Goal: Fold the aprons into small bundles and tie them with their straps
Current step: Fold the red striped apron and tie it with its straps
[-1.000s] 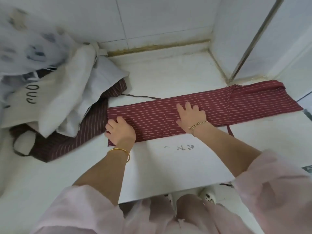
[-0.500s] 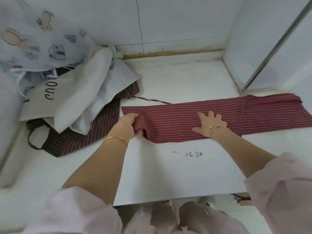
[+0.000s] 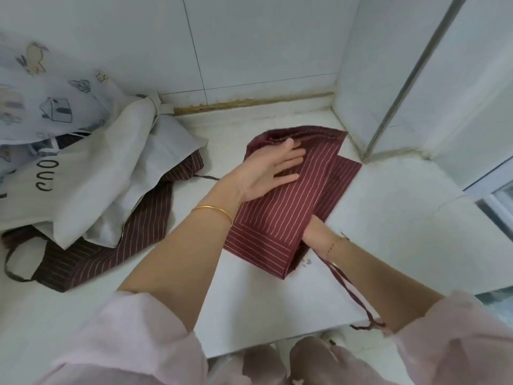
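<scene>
Now red apron is folded on desk, right of apron pile, long axis diagonal. On top, left hand is pressed flat, fingers straight; right hand is tucked underneath, fingers hidden.

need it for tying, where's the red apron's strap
Head view, right side: the strap runs from the red apron beside the right forearm and over the counter's front edge.

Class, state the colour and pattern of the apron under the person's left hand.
The apron is dark red with thin white stripes, shown best in the head view.
</scene>
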{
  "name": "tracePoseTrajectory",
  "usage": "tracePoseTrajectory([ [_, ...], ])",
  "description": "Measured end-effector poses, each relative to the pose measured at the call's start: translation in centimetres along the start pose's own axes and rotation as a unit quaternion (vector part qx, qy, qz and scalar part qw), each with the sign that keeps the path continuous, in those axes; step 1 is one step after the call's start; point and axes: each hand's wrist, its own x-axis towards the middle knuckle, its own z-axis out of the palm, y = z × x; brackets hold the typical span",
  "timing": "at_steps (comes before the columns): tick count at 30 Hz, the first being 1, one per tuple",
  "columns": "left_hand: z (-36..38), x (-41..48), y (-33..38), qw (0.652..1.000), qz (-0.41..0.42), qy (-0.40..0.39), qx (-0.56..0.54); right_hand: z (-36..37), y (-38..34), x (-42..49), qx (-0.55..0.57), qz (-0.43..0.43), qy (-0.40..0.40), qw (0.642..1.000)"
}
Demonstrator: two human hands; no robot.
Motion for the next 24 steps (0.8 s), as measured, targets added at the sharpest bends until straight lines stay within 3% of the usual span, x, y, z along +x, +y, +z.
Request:
tracePoseTrajectory([
  [2,-1.2,0.4,-0.9,0.987,0.054,0.096,0.117,-1.8,-0.4,-0.2,0.139,0.037,0.092,0.985],
  [3,-2.1,0.8,-1.5,0.959,0.065,0.176,0.212,-2.6,-0.5,-0.4,0.198,0.054,0.104,0.973],
  [5,-4.2,1.4,-2.9,0.862,0.000,0.299,0.410,-4.0,-0.7,-0.5,0.234,0.083,0.107,0.963],
  [6,-5.1,1.3,-3.7,0.818,-0.064,0.314,0.477,-4.3,-0.9,-0.5,0.224,0.092,0.102,0.965],
  [7,-5.7,1.2,-4.5,0.800,-0.130,0.303,0.502,-4.3,-1.0,-0.4,0.195,0.093,0.104,0.971],
  [8,-6.0,1.0,-5.2,0.807,-0.185,0.279,0.487,-4.2,-1.2,-0.4,0.160,0.089,0.104,0.978],
  [10,-6.3,0.8,-6.3,0.848,-0.253,0.212,0.415,-3.7,-1.4,-0.1,0.088,0.077,0.114,0.987],
  [12,-6.3,0.3,-6.7,0.868,-0.323,0.111,0.361,-3.8,-1.5,0.7,-0.006,0.051,0.133,0.990],
  [15,-5.9,-0.6,-6.8,0.845,-0.462,-0.060,0.264,-4.8,-1.8,1.6,-0.130,0.053,0.104,0.985],
  [17,-5.6,-0.8,-6.6,0.819,-0.497,-0.073,0.277,-5.2,-2.4,1.8,-0.177,0.081,0.051,0.980],
  [19,-5.6,-0.4,-6.3,0.807,-0.428,0.034,0.406,-5.5,-2.5,1.9,-0.219,0.087,0.022,0.972],
  [22,-6.3,1.3,-5.7,0.741,-0.181,0.218,0.609,-5.6,-2.6,2.1,-0.198,0.082,0.000,0.977],
  [24,-6.5,2.5,-5.5,0.734,-0.065,0.225,0.638,-5.6,-2.6,2.1,-0.163,0.083,-0.023,0.983],
])
